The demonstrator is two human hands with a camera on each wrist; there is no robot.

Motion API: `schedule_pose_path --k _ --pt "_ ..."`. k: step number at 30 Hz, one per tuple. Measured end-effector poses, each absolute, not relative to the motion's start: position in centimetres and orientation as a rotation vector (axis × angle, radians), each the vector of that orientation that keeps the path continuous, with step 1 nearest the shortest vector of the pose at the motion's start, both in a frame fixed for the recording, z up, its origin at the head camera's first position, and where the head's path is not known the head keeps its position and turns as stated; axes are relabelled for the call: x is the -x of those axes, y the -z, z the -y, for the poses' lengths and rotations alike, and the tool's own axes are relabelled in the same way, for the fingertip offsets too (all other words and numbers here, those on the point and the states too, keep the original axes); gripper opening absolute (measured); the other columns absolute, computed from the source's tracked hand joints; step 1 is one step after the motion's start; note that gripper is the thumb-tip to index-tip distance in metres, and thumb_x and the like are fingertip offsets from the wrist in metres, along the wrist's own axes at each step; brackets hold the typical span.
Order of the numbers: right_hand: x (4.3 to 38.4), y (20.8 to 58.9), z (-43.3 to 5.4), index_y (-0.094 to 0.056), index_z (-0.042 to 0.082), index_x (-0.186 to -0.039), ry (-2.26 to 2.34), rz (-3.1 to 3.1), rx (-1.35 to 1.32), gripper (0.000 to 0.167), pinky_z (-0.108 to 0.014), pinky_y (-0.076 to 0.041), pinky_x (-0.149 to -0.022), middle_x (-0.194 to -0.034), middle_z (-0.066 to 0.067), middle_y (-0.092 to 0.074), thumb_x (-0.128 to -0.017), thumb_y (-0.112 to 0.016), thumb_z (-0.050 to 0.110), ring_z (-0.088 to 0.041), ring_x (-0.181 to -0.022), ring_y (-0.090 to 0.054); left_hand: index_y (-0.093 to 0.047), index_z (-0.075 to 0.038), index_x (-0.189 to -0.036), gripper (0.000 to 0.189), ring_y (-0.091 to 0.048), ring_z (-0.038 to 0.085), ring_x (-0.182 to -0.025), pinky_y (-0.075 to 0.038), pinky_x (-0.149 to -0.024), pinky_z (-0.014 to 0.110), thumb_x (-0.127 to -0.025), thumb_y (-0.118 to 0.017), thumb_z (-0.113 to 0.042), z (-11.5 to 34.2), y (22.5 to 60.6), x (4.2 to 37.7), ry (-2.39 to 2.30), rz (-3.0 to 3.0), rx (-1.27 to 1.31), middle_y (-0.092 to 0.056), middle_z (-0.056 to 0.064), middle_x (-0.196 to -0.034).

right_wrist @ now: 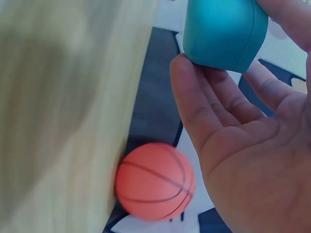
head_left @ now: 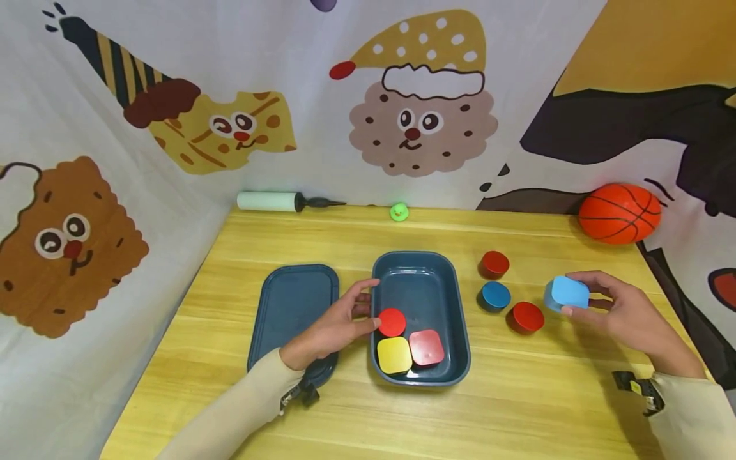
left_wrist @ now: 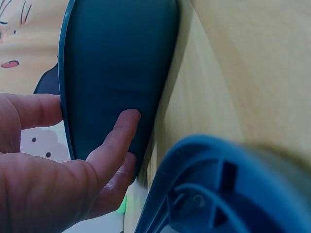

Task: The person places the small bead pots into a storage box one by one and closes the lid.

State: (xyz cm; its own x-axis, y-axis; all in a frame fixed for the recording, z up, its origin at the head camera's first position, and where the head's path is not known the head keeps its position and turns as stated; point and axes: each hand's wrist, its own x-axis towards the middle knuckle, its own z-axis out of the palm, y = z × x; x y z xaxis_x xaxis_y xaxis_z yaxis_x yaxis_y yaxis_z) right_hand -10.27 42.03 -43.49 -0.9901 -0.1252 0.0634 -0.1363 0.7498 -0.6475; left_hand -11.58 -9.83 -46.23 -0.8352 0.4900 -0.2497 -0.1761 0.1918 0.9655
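My right hand [head_left: 618, 313] pinches a light blue, rounded-square block [head_left: 567, 293] between thumb and fingers, above the table's right side. The block [right_wrist: 226, 31] shows teal in the right wrist view, fingertips under its edge. With extended fingers, my left hand [head_left: 339, 322] touches the left wall of a dark blue box [head_left: 463, 319], its thumb at the rim. In the left wrist view those fingers lie along the box's outer wall [left_wrist: 107, 73]. Inside the box sit a red round block [head_left: 392, 322], a yellow rounded-square block [head_left: 394, 355] and a red rounded-square block [head_left: 427, 347].
Between box and right hand stand two red round blocks [head_left: 494, 264] [head_left: 526, 317] and a blue one [head_left: 495, 296]. A dark blue lid [head_left: 293, 306] lies left, partly under the left arm. Along the back are a hand pump [head_left: 270, 201], green duck [head_left: 399, 212] and orange basketball [head_left: 620, 214].
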Motion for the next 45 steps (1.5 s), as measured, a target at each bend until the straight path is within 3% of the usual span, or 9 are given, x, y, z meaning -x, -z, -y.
schedule_pose_path --k 5,15,21,27,36,45 --pt "11.1 42.5 -39.9 -0.064 0.01 -0.138 -1.067 2.898 -0.225 0.062 -0.001 -0.048 -0.082 -0.12 0.021 -0.06 -0.085 -0.092 0.025 0.011 -0.099 -0.056 -0.03 -0.017 -0.166 0.074 -0.055 0.039 -0.136 -0.061 -0.096 0.038 -0.102 -0.067 -0.007 9.9 46.2 11.6 -1.692 -1.96 -0.302 -0.044 0.024 -0.154" --pt "12.3 41.3 -34.4 -0.07 0.014 -0.131 -1.149 2.781 -0.442 0.055 -0.008 -0.053 -0.082 -0.12 0.007 -0.07 -0.082 -0.093 0.011 0.0 -0.097 -0.063 -0.031 -0.02 -0.166 0.076 -0.057 0.034 -0.133 -0.062 -0.095 0.038 -0.102 -0.067 -0.005 9.8 46.2 11.5 -1.698 -1.953 -0.27 -0.045 0.019 -0.153" --pt "13.6 40.9 -31.4 -0.07 0.017 -0.134 -1.147 2.771 -0.576 0.057 -0.013 -0.056 -0.083 -0.125 0.001 -0.072 -0.082 -0.093 0.014 -0.004 -0.097 -0.064 -0.03 -0.021 -0.167 0.076 -0.057 0.034 -0.132 -0.062 -0.095 0.04 -0.102 -0.066 -0.005 9.9 46.1 11.3 -1.705 -1.948 -0.272 -0.045 0.02 -0.153" --pt "14.6 40.9 -28.5 -0.068 0.011 -0.138 -1.068 2.767 -0.763 0.062 -0.026 -0.062 -0.083 -0.129 -0.007 -0.072 -0.083 -0.093 0.02 -0.01 -0.097 -0.064 -0.029 -0.018 -0.167 0.076 -0.057 0.035 -0.133 -0.062 -0.096 0.04 -0.102 -0.066 -0.005 9.9 46.3 11.5 -1.711 -1.935 -0.288 -0.044 0.023 -0.153" --pt "14.6 41.1 -24.5 -0.066 0.014 -0.14 -1.098 2.827 -0.864 0.063 -0.047 -0.065 -0.087 -0.131 -0.003 -0.07 -0.085 -0.092 0.03 -0.019 -0.105 -0.068 -0.03 -0.019 -0.166 0.075 -0.056 0.036 -0.134 -0.063 -0.093 0.04 -0.102 -0.067 -0.005 9.9 46.3 11.7 -1.714 -1.935 -0.284 -0.045 0.023 -0.152" --pt "14.1 41.9 -21.5 -0.067 0.018 -0.136 -0.967 2.839 -0.966 0.059 -0.037 -0.063 -0.082 -0.123 0.0 -0.071 -0.084 -0.09 0.033 -0.015 -0.103 -0.067 -0.031 -0.021 -0.166 0.075 -0.056 0.034 -0.133 -0.063 -0.094 0.043 -0.101 -0.066 -0.004 9.9 46.1 11.5 -1.702 -1.944 -0.278 -0.046 0.019 -0.151"
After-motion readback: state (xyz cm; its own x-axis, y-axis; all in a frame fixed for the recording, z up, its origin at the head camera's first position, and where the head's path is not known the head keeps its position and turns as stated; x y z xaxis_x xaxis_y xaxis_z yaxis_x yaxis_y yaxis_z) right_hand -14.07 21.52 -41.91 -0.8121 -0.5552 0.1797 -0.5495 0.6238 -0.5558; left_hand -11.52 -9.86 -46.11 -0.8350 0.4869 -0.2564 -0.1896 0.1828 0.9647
